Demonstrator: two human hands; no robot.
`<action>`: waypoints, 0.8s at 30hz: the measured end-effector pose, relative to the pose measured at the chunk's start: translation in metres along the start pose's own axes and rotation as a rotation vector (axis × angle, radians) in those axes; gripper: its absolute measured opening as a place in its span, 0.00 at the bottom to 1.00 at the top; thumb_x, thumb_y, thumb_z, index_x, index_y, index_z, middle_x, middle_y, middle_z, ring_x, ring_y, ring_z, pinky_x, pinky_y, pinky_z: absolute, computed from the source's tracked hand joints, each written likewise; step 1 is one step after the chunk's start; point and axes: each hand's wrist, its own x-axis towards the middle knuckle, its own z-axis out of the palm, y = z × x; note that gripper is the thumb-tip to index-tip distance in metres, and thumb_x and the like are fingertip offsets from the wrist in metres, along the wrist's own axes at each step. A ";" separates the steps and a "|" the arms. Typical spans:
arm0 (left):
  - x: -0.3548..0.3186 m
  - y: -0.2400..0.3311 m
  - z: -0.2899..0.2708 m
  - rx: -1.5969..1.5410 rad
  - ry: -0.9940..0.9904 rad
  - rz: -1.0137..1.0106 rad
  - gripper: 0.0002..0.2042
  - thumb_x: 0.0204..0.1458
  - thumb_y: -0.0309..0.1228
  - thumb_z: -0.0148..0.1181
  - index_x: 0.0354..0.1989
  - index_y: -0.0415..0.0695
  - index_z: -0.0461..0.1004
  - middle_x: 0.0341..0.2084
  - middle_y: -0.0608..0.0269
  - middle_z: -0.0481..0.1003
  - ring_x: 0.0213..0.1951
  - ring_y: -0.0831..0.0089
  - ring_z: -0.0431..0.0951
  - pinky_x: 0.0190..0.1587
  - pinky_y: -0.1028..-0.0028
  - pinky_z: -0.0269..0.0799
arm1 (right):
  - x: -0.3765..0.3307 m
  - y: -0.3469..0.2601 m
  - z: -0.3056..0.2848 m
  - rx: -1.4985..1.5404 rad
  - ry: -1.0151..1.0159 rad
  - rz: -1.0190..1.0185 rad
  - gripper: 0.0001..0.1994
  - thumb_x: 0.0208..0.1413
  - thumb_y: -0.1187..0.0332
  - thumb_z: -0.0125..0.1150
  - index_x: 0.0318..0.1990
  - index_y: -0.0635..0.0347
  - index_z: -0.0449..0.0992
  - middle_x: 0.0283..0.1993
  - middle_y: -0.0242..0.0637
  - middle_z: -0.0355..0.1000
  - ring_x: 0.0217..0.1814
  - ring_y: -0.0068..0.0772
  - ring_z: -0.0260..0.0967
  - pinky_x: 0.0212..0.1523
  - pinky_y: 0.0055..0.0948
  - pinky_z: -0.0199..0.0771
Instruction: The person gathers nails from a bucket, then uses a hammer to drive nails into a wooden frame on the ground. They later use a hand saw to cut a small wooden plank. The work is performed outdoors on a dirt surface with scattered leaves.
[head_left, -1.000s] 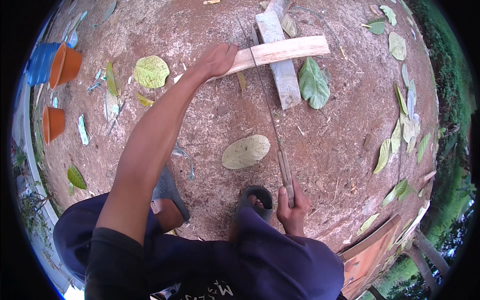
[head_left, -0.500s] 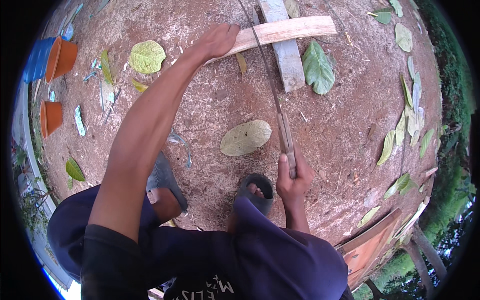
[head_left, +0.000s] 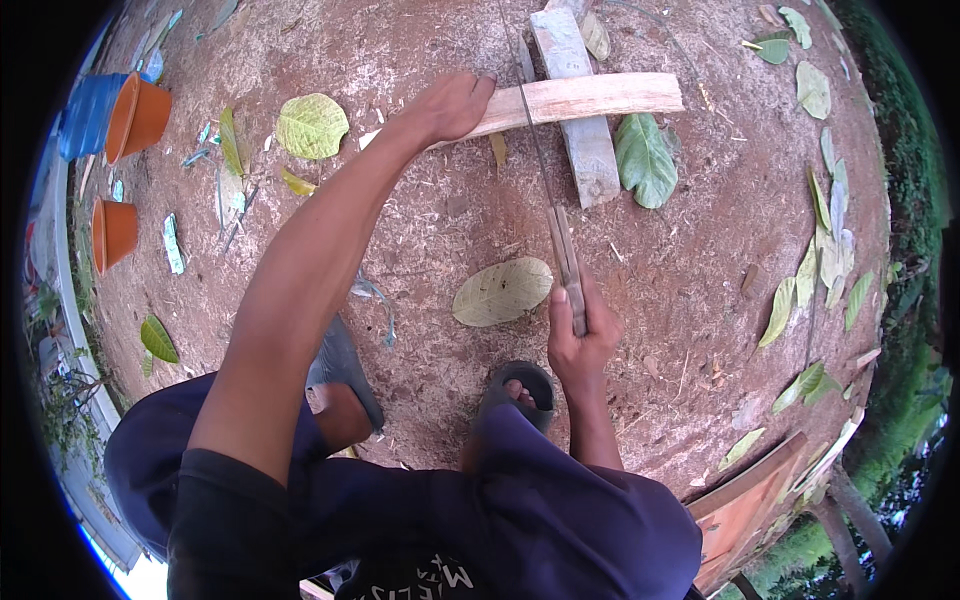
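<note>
A long pale wooden board (head_left: pixel 600 97) lies crosswise over a grey block (head_left: pixel 590 150) on the ground. My left hand (head_left: pixel 455 105) is closed over the board's left part, pressing it from above. In my right hand (head_left: pixel 585 335) is the wooden handle of a handsaw (head_left: pixel 548 185), seen almost edge-on. Its thin dark blade crosses the board between my left hand and the block, and runs out past the top edge of the view. How deep the blade sits in the wood is hard to see.
Bare brown soil carries scattered leaves, among them a large yellowish leaf (head_left: pixel 502 292) before my sandalled feet and a green one (head_left: pixel 645 160) by the block. Orange pots (head_left: pixel 140 118) and a blue container (head_left: pixel 90 115) stand left. A reddish wooden panel (head_left: pixel 745 510) lies lower right.
The handsaw and my right hand have moved forward, closer to the board. My left hand stays on the board. The whole view has shifted slightly, so the ground appears lower.
</note>
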 end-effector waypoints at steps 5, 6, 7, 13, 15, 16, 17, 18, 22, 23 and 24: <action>-0.006 0.001 -0.008 0.023 0.086 0.013 0.33 0.70 0.49 0.27 0.25 0.35 0.70 0.23 0.44 0.73 0.27 0.61 0.70 0.40 0.50 0.67 | -0.081 0.015 -0.037 -0.123 0.082 -0.135 0.20 0.57 0.73 0.61 0.57 0.70 0.76 0.28 0.39 0.78 0.24 0.21 0.70 0.27 0.26 0.69; -0.003 -0.006 -0.010 -0.027 0.076 -0.030 0.33 0.70 0.50 0.26 0.26 0.36 0.71 0.20 0.45 0.72 0.25 0.58 0.71 0.39 0.49 0.68 | -0.074 0.010 -0.031 -0.076 0.074 -0.090 0.19 0.58 0.73 0.61 0.57 0.71 0.76 0.27 0.37 0.76 0.23 0.21 0.68 0.26 0.25 0.67; -0.001 0.007 -0.016 0.010 0.094 -0.032 0.34 0.70 0.50 0.27 0.28 0.35 0.73 0.23 0.41 0.74 0.28 0.52 0.74 0.42 0.49 0.70 | -0.060 0.005 -0.026 -0.066 0.103 -0.078 0.19 0.58 0.73 0.61 0.57 0.71 0.77 0.26 0.36 0.75 0.22 0.20 0.67 0.26 0.24 0.66; -0.028 0.017 0.001 0.212 0.332 -0.021 0.34 0.70 0.53 0.28 0.39 0.33 0.76 0.29 0.34 0.79 0.38 0.41 0.82 0.48 0.47 0.76 | -0.040 -0.012 -0.037 0.006 0.156 -0.087 0.21 0.56 0.75 0.64 0.58 0.72 0.76 0.25 0.38 0.74 0.21 0.19 0.67 0.23 0.24 0.66; -0.045 0.019 0.012 0.261 0.272 -0.056 0.33 0.70 0.53 0.29 0.44 0.33 0.74 0.31 0.34 0.79 0.38 0.41 0.83 0.47 0.47 0.76 | -0.047 -0.020 -0.052 -0.026 0.133 -0.071 0.21 0.56 0.75 0.64 0.57 0.72 0.76 0.25 0.38 0.74 0.23 0.19 0.67 0.25 0.23 0.67; -0.053 0.020 0.014 0.290 0.250 -0.002 0.32 0.69 0.55 0.30 0.48 0.35 0.70 0.35 0.33 0.80 0.37 0.42 0.83 0.46 0.45 0.76 | -0.051 -0.021 -0.059 -0.043 0.122 -0.063 0.21 0.56 0.74 0.64 0.57 0.72 0.76 0.25 0.38 0.74 0.23 0.19 0.67 0.25 0.23 0.67; -0.056 0.022 0.014 0.316 0.219 -0.011 0.30 0.69 0.55 0.33 0.47 0.36 0.69 0.36 0.36 0.79 0.39 0.45 0.83 0.46 0.46 0.75 | -0.055 -0.019 -0.067 -0.041 0.112 -0.065 0.21 0.56 0.74 0.64 0.57 0.72 0.76 0.25 0.38 0.74 0.24 0.19 0.68 0.26 0.23 0.67; -0.063 0.028 0.013 0.342 0.177 -0.021 0.29 0.68 0.56 0.36 0.47 0.37 0.69 0.38 0.39 0.79 0.40 0.48 0.83 0.46 0.48 0.75 | -0.063 -0.016 -0.074 -0.041 0.101 -0.056 0.21 0.56 0.74 0.64 0.57 0.72 0.76 0.26 0.38 0.74 0.24 0.20 0.68 0.27 0.24 0.68; -0.068 0.016 0.010 0.557 0.489 0.303 0.26 0.61 0.54 0.55 0.45 0.38 0.68 0.35 0.52 0.75 0.39 0.57 0.77 0.49 0.57 0.68 | -0.085 -0.011 -0.084 0.059 0.148 -0.077 0.20 0.56 0.73 0.63 0.56 0.72 0.77 0.29 0.39 0.76 0.26 0.22 0.71 0.29 0.25 0.69; -0.069 0.013 0.013 0.567 0.478 0.302 0.25 0.60 0.53 0.57 0.46 0.39 0.68 0.37 0.54 0.74 0.41 0.58 0.76 0.51 0.59 0.66 | -0.088 -0.010 -0.084 0.078 0.177 -0.110 0.20 0.56 0.73 0.62 0.56 0.72 0.77 0.29 0.39 0.77 0.26 0.22 0.71 0.29 0.25 0.69; -0.069 0.011 0.015 0.576 0.468 0.300 0.25 0.59 0.52 0.59 0.46 0.40 0.68 0.38 0.55 0.73 0.43 0.59 0.74 0.52 0.60 0.64 | -0.090 -0.009 -0.083 0.075 0.193 -0.106 0.20 0.56 0.73 0.62 0.56 0.72 0.77 0.29 0.40 0.77 0.26 0.22 0.71 0.29 0.25 0.69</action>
